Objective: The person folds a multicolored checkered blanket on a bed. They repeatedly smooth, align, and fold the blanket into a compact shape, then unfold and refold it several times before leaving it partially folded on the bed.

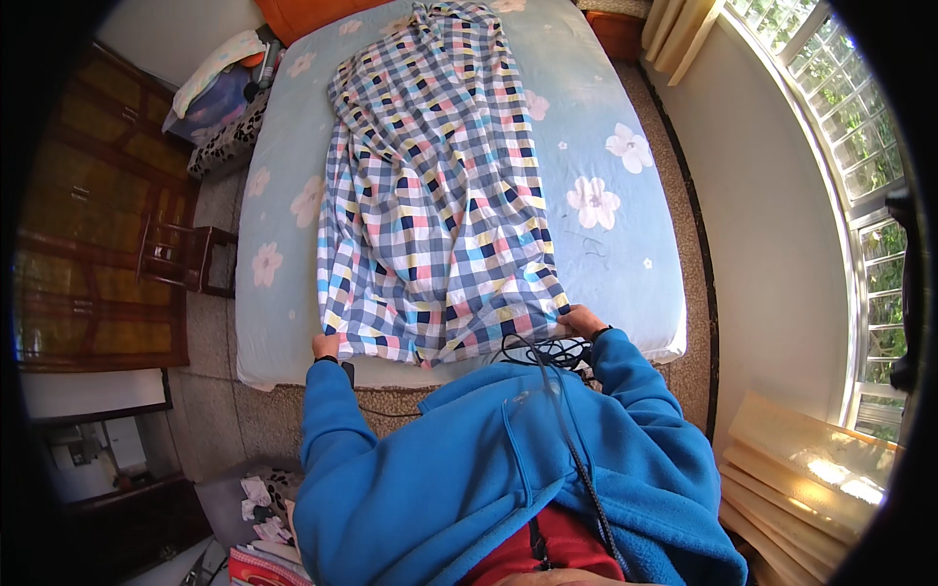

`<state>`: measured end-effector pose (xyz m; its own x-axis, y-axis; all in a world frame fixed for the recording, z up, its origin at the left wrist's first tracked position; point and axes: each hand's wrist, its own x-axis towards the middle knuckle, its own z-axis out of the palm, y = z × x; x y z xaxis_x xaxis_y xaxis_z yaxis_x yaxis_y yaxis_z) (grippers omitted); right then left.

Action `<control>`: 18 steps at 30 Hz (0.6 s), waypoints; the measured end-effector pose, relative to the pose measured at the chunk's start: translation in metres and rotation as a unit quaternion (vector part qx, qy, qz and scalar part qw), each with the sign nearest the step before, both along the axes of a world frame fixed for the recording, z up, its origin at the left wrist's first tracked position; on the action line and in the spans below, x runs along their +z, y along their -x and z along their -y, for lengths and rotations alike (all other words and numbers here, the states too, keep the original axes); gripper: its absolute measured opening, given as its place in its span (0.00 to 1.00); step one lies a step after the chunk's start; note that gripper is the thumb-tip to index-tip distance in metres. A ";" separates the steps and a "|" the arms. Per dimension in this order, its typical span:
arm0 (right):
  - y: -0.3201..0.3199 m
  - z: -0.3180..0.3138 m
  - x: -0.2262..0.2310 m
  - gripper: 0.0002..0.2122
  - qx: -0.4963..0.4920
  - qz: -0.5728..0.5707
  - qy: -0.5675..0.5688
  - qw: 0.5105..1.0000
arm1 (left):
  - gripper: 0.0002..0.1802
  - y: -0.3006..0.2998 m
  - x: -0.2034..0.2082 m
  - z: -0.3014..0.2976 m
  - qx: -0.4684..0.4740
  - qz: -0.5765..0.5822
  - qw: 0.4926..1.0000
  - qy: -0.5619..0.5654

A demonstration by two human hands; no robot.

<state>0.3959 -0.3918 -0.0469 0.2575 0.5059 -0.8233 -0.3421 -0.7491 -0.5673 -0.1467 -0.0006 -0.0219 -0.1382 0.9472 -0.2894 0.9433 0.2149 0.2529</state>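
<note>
A wrinkled checked bed cover (440,195), in blue, white, pink and yellow squares, lies lengthwise over the middle of the bed. My left hand (325,347) is closed on its near left corner. At the near right corner, my right hand (583,320) grips the same cloth, fingers partly hidden by the fabric. Between the two hands the near hem runs along the foot of the bed. Beneath the cover is a pale blue fitted sheet (625,259) with pink and white flowers.
Coiled black cable (552,354) hangs by my right wrist. Left of the bed stand a small wooden stool (210,259) and a brown wardrobe (98,215). A barred window (870,254) and a beige curtain (801,488) are on the right. A plastic box (230,508) sits at lower left.
</note>
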 end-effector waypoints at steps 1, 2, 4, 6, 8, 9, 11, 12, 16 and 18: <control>0.002 0.001 -0.005 0.13 -0.006 -0.014 0.009 1.000 | 0.22 0.001 -0.002 0.002 -0.001 0.021 1.000 -0.012; 0.004 0.001 -0.009 0.13 0.006 -0.020 -0.002 1.000 | 0.22 0.000 -0.004 0.005 -0.007 0.036 0.999 -0.028; 0.007 0.000 -0.016 0.12 0.013 0.002 0.052 0.999 | 0.21 -0.004 -0.006 0.008 -0.003 0.014 0.999 -0.031; 0.011 -0.002 -0.022 0.11 0.002 0.020 0.058 0.998 | 0.19 -0.008 -0.007 0.008 0.013 0.026 0.999 -0.035; 0.015 -0.006 -0.032 0.14 0.062 0.104 0.064 0.991 | 0.18 -0.010 -0.005 0.007 0.024 0.025 0.999 -0.026; 0.016 -0.006 -0.038 0.14 0.152 0.200 0.051 0.967 | 0.18 -0.010 -0.003 0.005 0.027 0.024 0.999 -0.018; 0.022 -0.007 -0.058 0.15 0.098 0.241 0.060 0.964 | 0.17 -0.008 0.000 0.003 0.022 -0.019 0.999 0.041; 0.026 -0.006 -0.071 0.15 0.071 0.267 0.071 0.958 | 0.17 -0.008 0.001 0.002 0.006 -0.066 0.997 0.045; 0.039 -0.005 -0.121 0.11 0.046 0.364 0.115 0.923 | 0.17 -0.006 -0.006 -0.015 -0.020 -0.090 0.995 0.044; 0.038 -0.008 -0.126 0.08 0.256 0.487 0.052 0.833 | 0.17 -0.007 -0.014 -0.033 0.020 -0.026 0.999 0.016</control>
